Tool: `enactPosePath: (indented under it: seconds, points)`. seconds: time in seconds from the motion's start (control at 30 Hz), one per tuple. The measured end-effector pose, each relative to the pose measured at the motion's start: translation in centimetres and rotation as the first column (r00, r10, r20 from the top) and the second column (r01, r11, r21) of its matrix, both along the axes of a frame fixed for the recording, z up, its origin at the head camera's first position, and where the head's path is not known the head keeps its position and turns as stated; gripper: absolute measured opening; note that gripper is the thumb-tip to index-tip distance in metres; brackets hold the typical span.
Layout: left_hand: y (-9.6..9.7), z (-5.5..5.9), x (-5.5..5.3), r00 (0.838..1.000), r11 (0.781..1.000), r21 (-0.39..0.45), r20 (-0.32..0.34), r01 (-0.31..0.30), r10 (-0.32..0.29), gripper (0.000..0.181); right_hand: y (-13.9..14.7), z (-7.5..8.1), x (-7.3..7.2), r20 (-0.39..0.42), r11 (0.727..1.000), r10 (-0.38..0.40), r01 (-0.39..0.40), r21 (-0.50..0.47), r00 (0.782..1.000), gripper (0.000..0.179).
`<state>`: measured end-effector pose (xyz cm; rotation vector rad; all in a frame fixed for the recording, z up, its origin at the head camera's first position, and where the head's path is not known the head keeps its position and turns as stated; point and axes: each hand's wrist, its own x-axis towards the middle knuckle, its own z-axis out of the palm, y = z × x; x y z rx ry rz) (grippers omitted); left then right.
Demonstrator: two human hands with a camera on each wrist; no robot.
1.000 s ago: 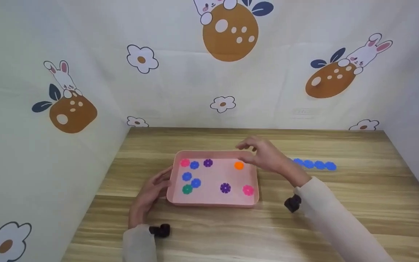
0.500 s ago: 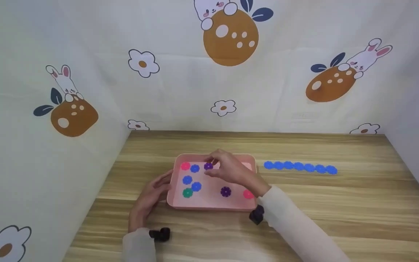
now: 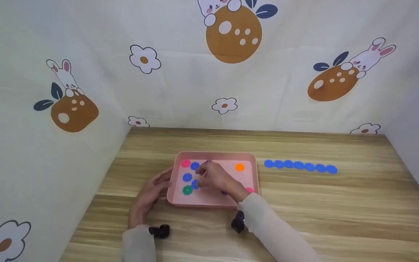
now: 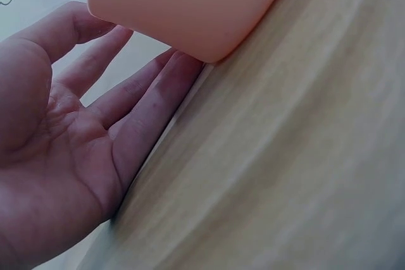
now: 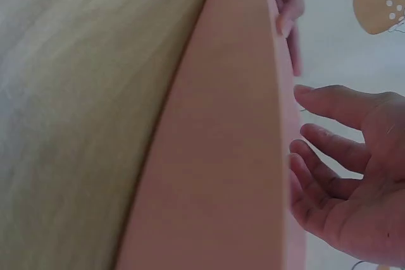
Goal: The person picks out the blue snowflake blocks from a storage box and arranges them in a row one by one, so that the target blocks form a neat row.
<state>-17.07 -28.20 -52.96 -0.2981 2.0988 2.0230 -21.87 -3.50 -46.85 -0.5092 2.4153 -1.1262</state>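
A pink tray (image 3: 213, 206) on the table holds several small flower-shaped plastic discs: a green disc (image 3: 187, 190), an orange disc (image 3: 239, 167), a blue disc (image 3: 187, 177) and others in blue, pink and purple. My left hand (image 3: 152, 191) rests at the tray's left side, its extended fingers against the outer wall in the left wrist view. Over the tray's middle is my right hand (image 3: 215, 177), thumb and fingers apart, fingertips close to the blue discs near the left. It partly covers the purple discs. In the right wrist view the tray's wall hides the discs.
Right of the tray, a row of joined blue discs (image 3: 299, 165) lies on the wooden table (image 3: 340, 211). A patterned cloth (image 3: 180, 87) hangs behind the table and along both sides.
My right hand has moved left from the tray's back right corner, past the back purple disc, then toward the blue discs. The full blue row and the orange disc now show. My left hand stays put.
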Motion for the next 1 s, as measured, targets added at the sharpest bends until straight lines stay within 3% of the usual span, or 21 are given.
enactPosePath:
  seconds: [0.2,0.43,0.67,1.0]
  points:
    - [0.0,0.1,0.0,1.000,1.000,0.015,-0.003,0.011,-0.011,0.052,-1.0,-0.9,0.2,0.057,0.998,-0.067,0.066,0.025,0.996,0.040]
    - [0.0,0.0,0.3,0.999,0.999,0.016,0.033,-0.033,0.032,0.053,-1.8,-1.7,0.0,0.020,0.997,-0.030,0.028,0.067,0.999,0.039]
    - [0.1,0.1,0.2,0.999,0.999,0.017,0.034,-0.038,0.038,0.055,-1.7,-1.8,-0.1,0.046,0.996,-0.060,0.057,0.062,0.997,0.037]
    - [0.1,0.1,0.2,0.999,0.999,0.007,0.022,-0.032,0.032,0.054,-1.7,-2.0,-0.4,0.007,0.997,-0.012,0.011,0.070,1.000,0.028]
